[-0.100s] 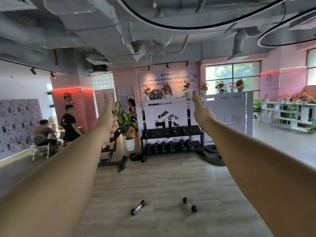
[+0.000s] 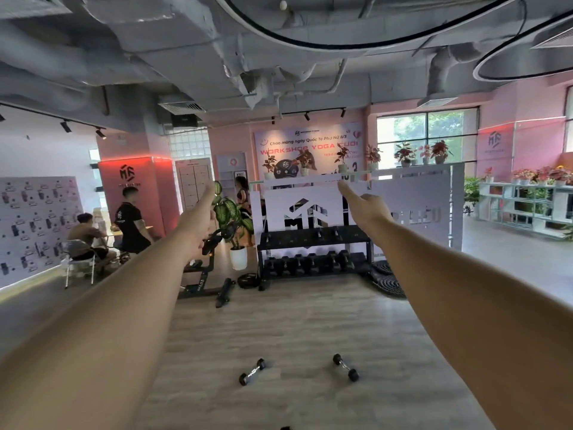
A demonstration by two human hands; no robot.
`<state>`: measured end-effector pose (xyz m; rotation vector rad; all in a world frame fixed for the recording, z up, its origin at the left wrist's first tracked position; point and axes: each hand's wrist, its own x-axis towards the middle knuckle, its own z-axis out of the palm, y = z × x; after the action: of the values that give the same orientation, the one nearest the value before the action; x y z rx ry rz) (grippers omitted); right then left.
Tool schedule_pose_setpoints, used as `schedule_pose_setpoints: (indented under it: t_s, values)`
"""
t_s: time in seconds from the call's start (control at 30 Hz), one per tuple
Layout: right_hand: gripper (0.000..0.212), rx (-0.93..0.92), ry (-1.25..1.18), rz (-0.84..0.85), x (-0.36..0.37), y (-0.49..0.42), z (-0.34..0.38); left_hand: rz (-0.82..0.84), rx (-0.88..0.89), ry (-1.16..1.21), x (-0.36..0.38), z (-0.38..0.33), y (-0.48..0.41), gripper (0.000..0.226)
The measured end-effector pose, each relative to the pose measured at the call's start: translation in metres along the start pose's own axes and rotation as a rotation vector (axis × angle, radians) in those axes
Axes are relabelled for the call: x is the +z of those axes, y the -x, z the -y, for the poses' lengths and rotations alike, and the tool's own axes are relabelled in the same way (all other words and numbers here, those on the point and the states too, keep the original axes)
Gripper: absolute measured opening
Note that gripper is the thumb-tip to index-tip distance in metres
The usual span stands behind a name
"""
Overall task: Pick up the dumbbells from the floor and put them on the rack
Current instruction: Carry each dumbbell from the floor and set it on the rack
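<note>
Two small black dumbbells lie on the wooden floor in front of me, the left dumbbell and the right dumbbell, about a step apart. The black dumbbell rack stands farther back, with several dumbbells on its lower shelf. Both my arms are stretched forward at chest height. My left hand is a fist with the thumb up. My right hand is also a fist with the thumb raised. Neither hand holds anything, and both are high above the dumbbells.
An exercise bike and a foam roller stand left of the rack, beside a potted plant. Coiled battle ropes lie to its right. Two people are at a table on the left. A white partition stands behind the rack.
Both hands have dropped slightly and tilted forward; the dumbbells have not moved.
</note>
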<state>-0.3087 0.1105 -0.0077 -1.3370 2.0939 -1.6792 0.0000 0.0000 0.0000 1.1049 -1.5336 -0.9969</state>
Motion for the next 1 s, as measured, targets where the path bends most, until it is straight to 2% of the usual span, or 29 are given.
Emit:
schedule_pose_setpoints:
  t_s: [0.03,0.13,0.23,0.3,0.4,0.5,0.6,0.7,0.77,0.87,1.0]
  values:
    - [0.062,-0.034,0.037,-0.002,0.002,-0.003,-0.009,-0.027,0.008,-0.018,0.003,0.004,0.003,0.098]
    - [0.059,-0.073,0.060,0.030,0.006,-0.004,-0.024,-0.088,0.015,-0.088,0.011,0.026,0.006,0.078]
    - [0.055,-0.050,0.107,0.100,0.018,0.001,-0.040,-0.109,0.001,-0.180,0.017,0.048,0.016,0.088]
    - [0.056,-0.035,0.135,0.161,0.033,0.006,-0.056,-0.102,0.011,-0.256,0.023,0.067,0.023,0.077]
    - [0.057,-0.001,0.172,0.228,0.060,0.014,-0.080,-0.106,-0.058,-0.293,0.029,0.097,0.031,0.085]
    - [0.058,0.014,0.199,0.305,0.093,0.021,-0.100,-0.095,-0.118,-0.324,0.029,0.128,0.030,0.079]
    - [0.060,0.060,0.212,0.371,0.134,0.021,-0.122,-0.091,-0.165,-0.340,0.026,0.167,0.009,0.069]
    - [0.056,0.097,0.202,0.403,0.179,0.015,-0.144,-0.071,-0.152,-0.355,0.026,0.204,-0.017,0.045]
    - [0.054,0.112,0.212,0.434,0.210,0.007,-0.158,-0.045,-0.198,-0.320,0.025,0.232,-0.042,0.039]
    - [0.053,0.132,0.266,0.500,0.261,-0.012,-0.176,0.009,-0.287,-0.326,0.016,0.277,-0.077,0.049]
    - [0.053,0.167,0.323,0.558,0.325,-0.041,-0.189,0.048,-0.346,-0.421,-0.007,0.333,-0.133,0.046]
